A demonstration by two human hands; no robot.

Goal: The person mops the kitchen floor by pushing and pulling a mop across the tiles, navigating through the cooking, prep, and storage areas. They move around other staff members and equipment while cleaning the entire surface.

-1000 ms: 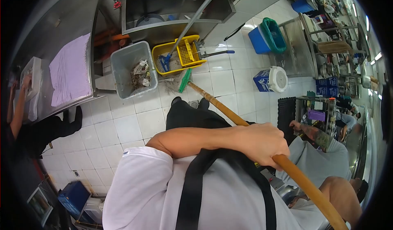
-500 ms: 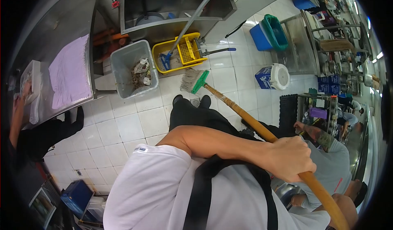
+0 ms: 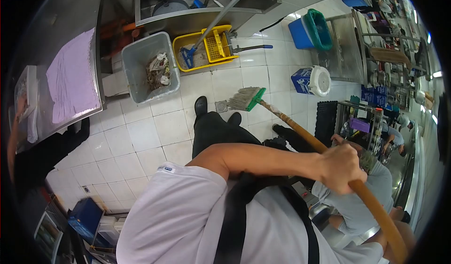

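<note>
My left hand [image 3: 343, 169] is closed around the wooden handle [image 3: 305, 138] of a mop, across my body at the right. The handle slants from the lower right up to a green clamp [image 3: 256, 99] with grey strings [image 3: 242, 99], which rest on the white tiled floor beyond my shoes. Part of my right arm [image 3: 384, 238] shows beside the handle's lower end; my right hand is out of sight. A small floor drain [image 3: 221, 106] lies just left of the mop strings.
A grey bin [image 3: 128, 71] holds waste beside a yellow mop bucket [image 3: 181, 43]. Further right are a blue bin [image 3: 299, 34] and a white-lidded tub [image 3: 321, 81]. One person [image 3: 37, 163] reaches over the left metal table [image 3: 91, 97]; another [image 3: 352, 198] is close at my right.
The mop head has moved right and slightly down in view, uncovering the floor drain. My left hand still grips the handle and has shifted slightly. My left shoe has moved up relative to the right one.
</note>
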